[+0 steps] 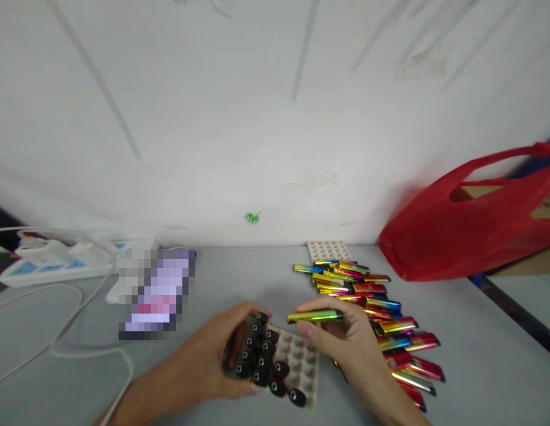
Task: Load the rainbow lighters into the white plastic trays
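My left hand (221, 352) is wrapped round the left side of a pale tray (311, 373) with rows of round holes. Several black-ended pieces (263, 361) stand in the tray's left and front holes, each with a small ring on its end. The holes at the right and back hold nothing. Above the tray's back right corner, my right hand (346, 334) pinches a shiny yellow-green tube (314, 316) between thumb and fingers. The tube lies about level, apart from the holes, and resembles a vape pen. Beyond my right hand spreads a pile of similar metallic coloured tubes (394, 325).
A second holed tray (330, 250) lies at the wall. At the right stands a red plastic bag (470, 225). A phone with a blurred screen (161, 293), a power strip (57, 263) and white cables (79, 307) lie at the left on the grey table (239, 278).
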Demonstrator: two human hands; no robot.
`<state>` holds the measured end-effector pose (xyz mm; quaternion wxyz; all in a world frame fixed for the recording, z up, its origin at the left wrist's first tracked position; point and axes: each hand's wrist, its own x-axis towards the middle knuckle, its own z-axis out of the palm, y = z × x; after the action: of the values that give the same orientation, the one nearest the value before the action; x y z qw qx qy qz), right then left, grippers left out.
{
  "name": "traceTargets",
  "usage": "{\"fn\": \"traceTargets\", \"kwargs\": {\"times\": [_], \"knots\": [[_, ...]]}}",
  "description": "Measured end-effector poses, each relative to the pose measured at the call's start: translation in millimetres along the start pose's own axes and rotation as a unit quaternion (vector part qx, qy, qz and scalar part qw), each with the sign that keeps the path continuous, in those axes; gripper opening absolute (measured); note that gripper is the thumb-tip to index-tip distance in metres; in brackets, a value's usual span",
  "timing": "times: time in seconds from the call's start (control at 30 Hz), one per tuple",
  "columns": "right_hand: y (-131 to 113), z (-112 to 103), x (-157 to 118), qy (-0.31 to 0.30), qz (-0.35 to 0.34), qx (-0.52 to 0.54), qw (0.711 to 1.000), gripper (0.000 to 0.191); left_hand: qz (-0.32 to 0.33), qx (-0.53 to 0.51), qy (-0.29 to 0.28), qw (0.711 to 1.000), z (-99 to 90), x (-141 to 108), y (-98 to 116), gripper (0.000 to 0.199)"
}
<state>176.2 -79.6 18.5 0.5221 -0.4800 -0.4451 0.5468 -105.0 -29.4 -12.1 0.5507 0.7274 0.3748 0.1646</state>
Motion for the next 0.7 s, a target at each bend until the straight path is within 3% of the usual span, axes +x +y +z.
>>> {"fn": "traceTargets", "kwargs": {"times": [0.1, 0.23, 0.47, 0.57, 0.7], "knots": [[-2.6, 3.1, -0.4, 0.013, 0.053, 0.122, 0.991, 0.044, -0.006, -0.018, -0.006, 1.0, 0.4, -0.1, -1.3, 0.079], [-4.8, 3.5, 0.4, 0.018, 0.077, 0.246, 0.966, 0.042, -0.008, -0.03, -0.004, 1.0, -0.7, 0.0, 1.8, 0.082], [-4.3, -0.8, 1.4, 0.016, 0.078, 0.245, 0.966, 0.049, -0.009, -0.039, -0.007, 0.999, -1.3, 0.2, 2.4, 0.083], [-4.8, 2.9, -1.3, -0.025, 0.072, 0.229, 0.97, 0.046, -0.013, -0.031, -0.003, 0.999, -0.4, -0.1, 1.6, 0.083], [-3.3, 4.4, -2.7, -0.083, 0.117, 0.246, 0.959, 0.045, -0.006, -0.015, -0.003, 1.0, -0.3, 0.3, 1.9, 0.081]]}}
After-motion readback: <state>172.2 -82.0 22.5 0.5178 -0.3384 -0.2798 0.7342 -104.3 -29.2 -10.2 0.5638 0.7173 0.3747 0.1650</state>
